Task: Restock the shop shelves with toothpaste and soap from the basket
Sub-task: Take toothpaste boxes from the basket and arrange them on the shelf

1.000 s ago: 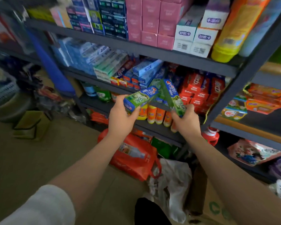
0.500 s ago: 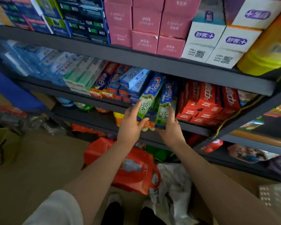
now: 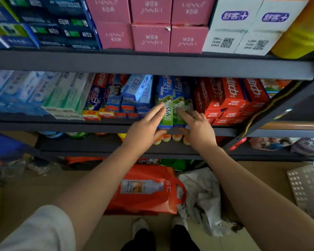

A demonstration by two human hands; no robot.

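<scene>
Two green and blue toothpaste boxes lie side by side on the middle shelf [image 3: 62, 126], pointing inward. My left hand [image 3: 145, 129] has its fingers flat on top of the left box [image 3: 166, 95] and its thumb under the box's front end. My right hand [image 3: 198, 129] holds the right box [image 3: 179, 91] the same way, fingers on top, thumb at the front. The boxes sit between blue toothpaste boxes [image 3: 138, 91] and a stack of red toothpaste boxes [image 3: 232, 98].
The upper shelf [image 3: 152, 64] overhangs close above, carrying pink boxes [image 3: 150, 37] and white boxes [image 3: 243, 24]. On the floor below lie an orange bag [image 3: 149, 200], a crumpled white plastic bag [image 3: 201, 192] and a pale perforated basket-like thing [image 3: 303, 187] at the right.
Both hands have carried the two green boxes from in front of the shelving into the middle shelf, where they now lie flat. The view has moved closer to the shelf.
</scene>
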